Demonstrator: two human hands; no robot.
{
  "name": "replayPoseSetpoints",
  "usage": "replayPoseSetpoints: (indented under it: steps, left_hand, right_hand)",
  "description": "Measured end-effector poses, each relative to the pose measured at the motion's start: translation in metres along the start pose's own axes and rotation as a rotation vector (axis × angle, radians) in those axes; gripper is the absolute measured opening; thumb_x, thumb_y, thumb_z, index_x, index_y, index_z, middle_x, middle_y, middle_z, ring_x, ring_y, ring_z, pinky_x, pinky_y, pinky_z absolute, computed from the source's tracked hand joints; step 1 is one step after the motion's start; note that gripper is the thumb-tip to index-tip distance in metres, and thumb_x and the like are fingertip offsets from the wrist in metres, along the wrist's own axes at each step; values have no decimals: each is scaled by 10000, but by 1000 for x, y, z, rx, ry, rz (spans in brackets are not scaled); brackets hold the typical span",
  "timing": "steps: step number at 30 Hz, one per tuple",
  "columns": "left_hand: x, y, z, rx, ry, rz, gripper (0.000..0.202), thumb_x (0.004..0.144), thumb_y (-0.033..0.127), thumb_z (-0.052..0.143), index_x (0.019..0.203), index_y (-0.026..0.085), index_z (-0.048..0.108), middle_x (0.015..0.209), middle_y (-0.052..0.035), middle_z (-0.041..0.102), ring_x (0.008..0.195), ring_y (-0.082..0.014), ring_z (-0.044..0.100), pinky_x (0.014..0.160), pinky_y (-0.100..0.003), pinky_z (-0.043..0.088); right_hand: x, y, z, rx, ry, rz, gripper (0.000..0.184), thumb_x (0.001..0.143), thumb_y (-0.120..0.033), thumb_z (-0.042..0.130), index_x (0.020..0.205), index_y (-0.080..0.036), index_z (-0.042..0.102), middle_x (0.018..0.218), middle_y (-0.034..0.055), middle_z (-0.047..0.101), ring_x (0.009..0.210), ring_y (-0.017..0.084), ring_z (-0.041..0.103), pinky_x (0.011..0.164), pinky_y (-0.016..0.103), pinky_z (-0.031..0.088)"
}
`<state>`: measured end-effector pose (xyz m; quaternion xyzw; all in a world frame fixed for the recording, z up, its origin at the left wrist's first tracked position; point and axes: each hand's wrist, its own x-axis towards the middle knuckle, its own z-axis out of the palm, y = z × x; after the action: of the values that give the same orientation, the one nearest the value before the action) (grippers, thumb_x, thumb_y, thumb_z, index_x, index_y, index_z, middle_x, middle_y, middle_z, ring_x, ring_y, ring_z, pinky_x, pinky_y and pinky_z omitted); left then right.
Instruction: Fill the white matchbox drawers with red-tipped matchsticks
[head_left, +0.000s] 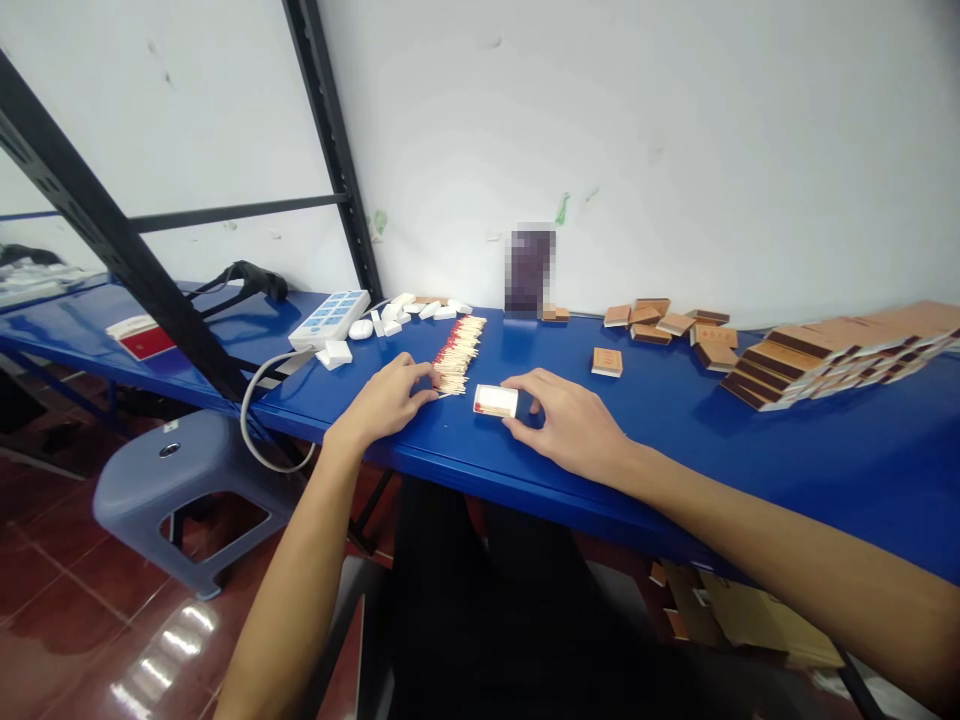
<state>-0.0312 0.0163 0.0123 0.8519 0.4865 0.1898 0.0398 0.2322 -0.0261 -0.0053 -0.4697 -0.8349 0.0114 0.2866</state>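
A long pile of red-tipped matches point(457, 352) lies on the blue table, its near end beside my left hand point(391, 398). The fingertips of that hand are curled at the pile's left edge; whether a match is pinched between them is too small to make out. My right hand point(566, 420) grips the right end of a white matchbox tray point(496, 400) between thumb and fingers. A few matches lie along the tray's near side, and the rest of its white bottom shows. Behind the right hand a single closed matchbox point(607, 361) rests on the table.
Stacked matchboxes point(832, 355) fill the right side, with several loose matchboxes point(675, 325) near the wall. White empty trays point(405, 310) and a white power strip point(330, 318) lie left. A black shelf post point(330, 140) rises there; a blue-grey stool point(180, 470) stands below.
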Motion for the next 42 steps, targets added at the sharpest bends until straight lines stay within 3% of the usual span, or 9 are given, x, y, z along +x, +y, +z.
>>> replayPoseSetpoints:
  steps: [16,31,42]
  left_hand:
    - [8,8,10,-2,18,81,208,959,293,550,969,191,731,959,-54,564,875,-195,592,835,-337,469]
    - [0,20,4,73,-123,80,208,990,256,434,859,173,573,918,-67,549,899,-224,548,822,-363,445]
    - [-5,48,-4,-24,-5,174,177,1015,246,402,969,167,554,1000,-71,550,920,-214,557,844,-360,451]
  right_hand:
    - [0,-1,0,25,-11,-2,281,875,-304,623,1146,-232,633,1066,40,692,829,192,654,640,314,460]
    - [1,0,-1,-76,-7,30,250,881,-304,607,1115,-224,643,1039,44,702,864,210,656,637,320,456]
    - [0,-3,-2,-13,-60,21,276,879,-306,622,1138,-214,647,1055,55,698,879,219,651,699,338,473]
